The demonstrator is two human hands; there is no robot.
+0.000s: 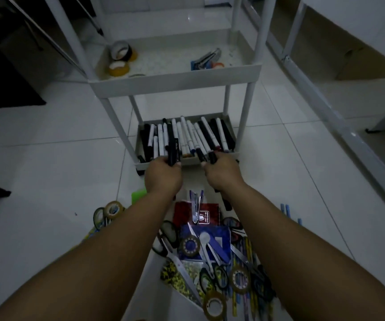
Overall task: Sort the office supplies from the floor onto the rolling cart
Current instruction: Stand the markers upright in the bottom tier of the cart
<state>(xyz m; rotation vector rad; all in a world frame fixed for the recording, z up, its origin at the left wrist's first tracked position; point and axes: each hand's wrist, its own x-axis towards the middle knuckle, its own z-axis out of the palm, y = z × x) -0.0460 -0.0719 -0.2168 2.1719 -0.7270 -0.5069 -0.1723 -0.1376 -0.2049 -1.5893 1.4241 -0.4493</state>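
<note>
Dark markers [173,151] are gripped in the left hand [163,173] and others in the right hand [221,173], both at the near rim of the rolling cart's bottom tray [229,126], their long axes pointing away like those already stored there.

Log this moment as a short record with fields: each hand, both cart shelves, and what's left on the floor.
left hand: grips black markers at the bottom tray's front edge
right hand: grips black markers at the same edge
bottom tray: filled with black and white markers lying side by side
middle shelf: tape rolls on the left, stapler on the right
floor pile: tape rolls, scissors, pencils, packets, not yet sorted
</note>
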